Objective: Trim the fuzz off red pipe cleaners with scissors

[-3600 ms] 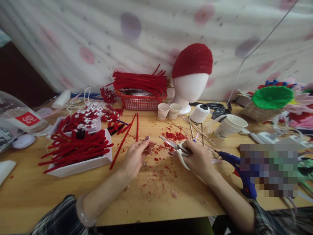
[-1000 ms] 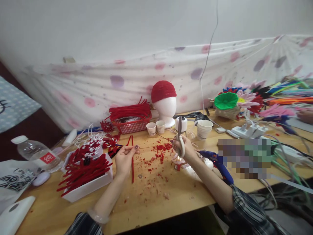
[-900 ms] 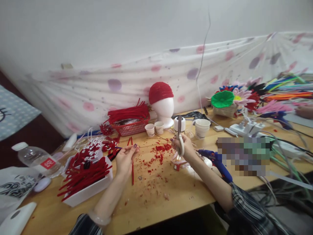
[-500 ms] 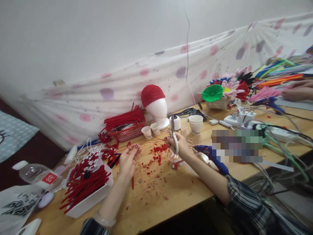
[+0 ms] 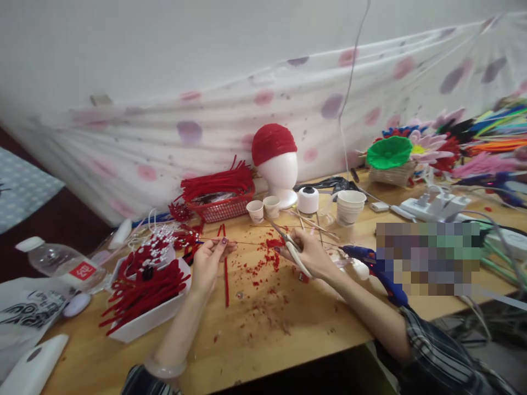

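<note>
My left hand pinches a thin wire that stretches to the right over the table. In my right hand are white-handled scissors, their blades pointing up and left near the wire. Red fuzz scraps lie on the wood below and between my hands. Just right of my left hand, a red fuzzy stem rests on the table. A white box of red stems stands left of my left wrist.
Behind are a red basket, a foam head with a red cap, and paper cups. A blue glue gun lies beside my right forearm. At left is a plastic bottle; flowers stand back right.
The scissors have tilted from upright to pointing up-left, and my right hand has turned with them. My left hand keeps its pinch. The view has shifted, moving the table items at right further right.
</note>
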`<move>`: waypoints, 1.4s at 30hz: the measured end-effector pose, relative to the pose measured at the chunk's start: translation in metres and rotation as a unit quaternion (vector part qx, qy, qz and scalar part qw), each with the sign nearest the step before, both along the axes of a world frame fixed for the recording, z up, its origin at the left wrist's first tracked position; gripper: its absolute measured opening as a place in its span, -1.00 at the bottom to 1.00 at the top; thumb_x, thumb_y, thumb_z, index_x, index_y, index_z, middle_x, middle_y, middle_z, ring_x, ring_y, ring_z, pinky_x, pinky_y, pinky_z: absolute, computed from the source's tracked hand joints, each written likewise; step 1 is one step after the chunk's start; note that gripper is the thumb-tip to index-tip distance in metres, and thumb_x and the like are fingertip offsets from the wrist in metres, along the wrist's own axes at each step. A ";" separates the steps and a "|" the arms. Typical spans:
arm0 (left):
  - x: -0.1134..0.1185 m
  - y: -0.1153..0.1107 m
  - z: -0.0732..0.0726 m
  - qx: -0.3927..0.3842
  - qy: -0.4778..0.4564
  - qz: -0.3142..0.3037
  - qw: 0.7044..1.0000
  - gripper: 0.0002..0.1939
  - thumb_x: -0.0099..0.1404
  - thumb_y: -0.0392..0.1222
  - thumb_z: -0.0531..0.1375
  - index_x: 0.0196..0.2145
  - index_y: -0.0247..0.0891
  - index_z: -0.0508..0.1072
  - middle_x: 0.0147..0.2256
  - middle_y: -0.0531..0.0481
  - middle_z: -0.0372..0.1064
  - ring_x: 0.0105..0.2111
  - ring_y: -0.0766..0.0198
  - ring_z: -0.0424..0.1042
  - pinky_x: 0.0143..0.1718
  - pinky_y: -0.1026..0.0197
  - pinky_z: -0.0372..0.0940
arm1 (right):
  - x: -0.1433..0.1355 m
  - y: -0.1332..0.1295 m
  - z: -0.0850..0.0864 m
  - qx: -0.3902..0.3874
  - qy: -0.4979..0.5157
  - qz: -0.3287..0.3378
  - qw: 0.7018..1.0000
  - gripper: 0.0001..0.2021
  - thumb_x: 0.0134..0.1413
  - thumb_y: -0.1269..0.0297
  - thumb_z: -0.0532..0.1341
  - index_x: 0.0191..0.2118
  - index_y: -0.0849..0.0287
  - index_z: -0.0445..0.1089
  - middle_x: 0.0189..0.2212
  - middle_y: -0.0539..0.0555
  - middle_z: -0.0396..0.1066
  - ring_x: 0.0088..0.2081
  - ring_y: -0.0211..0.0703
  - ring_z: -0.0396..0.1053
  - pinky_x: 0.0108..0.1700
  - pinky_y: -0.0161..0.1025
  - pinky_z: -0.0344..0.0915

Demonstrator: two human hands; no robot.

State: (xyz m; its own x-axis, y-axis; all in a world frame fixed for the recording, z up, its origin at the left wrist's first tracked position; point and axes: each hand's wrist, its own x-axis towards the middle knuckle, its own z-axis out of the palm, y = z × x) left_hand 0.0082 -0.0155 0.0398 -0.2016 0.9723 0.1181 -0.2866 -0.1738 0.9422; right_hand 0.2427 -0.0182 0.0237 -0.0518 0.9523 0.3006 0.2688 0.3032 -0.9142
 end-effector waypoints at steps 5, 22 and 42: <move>-0.011 0.000 -0.005 0.032 0.058 0.017 0.998 -0.68 -0.02 -0.04 0.37 -0.42 -0.32 0.43 -0.49 -0.04 0.51 -0.44 0.22 0.52 -0.22 0.11 0.40 | 0.003 -0.005 0.002 0.066 -0.149 0.029 0.986 -0.67 -0.14 0.07 0.29 -0.49 0.11 0.13 -0.57 -0.08 0.24 -0.53 -0.31 0.10 -0.48 -0.33 -0.04; 0.001 -0.016 -0.008 0.026 0.049 -0.012 0.998 -0.74 0.05 -0.08 0.35 -0.42 -0.30 0.42 -0.46 -0.05 0.53 -0.45 0.23 0.51 -0.26 0.14 0.40 | -0.003 -0.006 -0.008 0.133 -0.362 0.039 0.922 -0.76 -0.03 0.10 0.22 -0.39 0.11 0.18 -0.47 0.09 0.38 -0.42 -0.14 0.29 -0.42 -0.27 0.06; 0.005 -0.015 -0.007 -0.022 -0.029 -0.022 0.999 -0.68 -0.08 -0.08 0.41 -0.45 -0.30 0.42 -0.48 -0.01 0.52 -0.49 0.31 0.48 -0.31 0.23 0.37 | -0.004 -0.004 -0.011 0.141 -0.352 0.016 0.925 -0.70 -0.04 0.05 0.22 -0.48 0.08 0.11 -0.57 0.02 0.32 -0.52 -0.19 0.24 -0.47 -0.30 0.01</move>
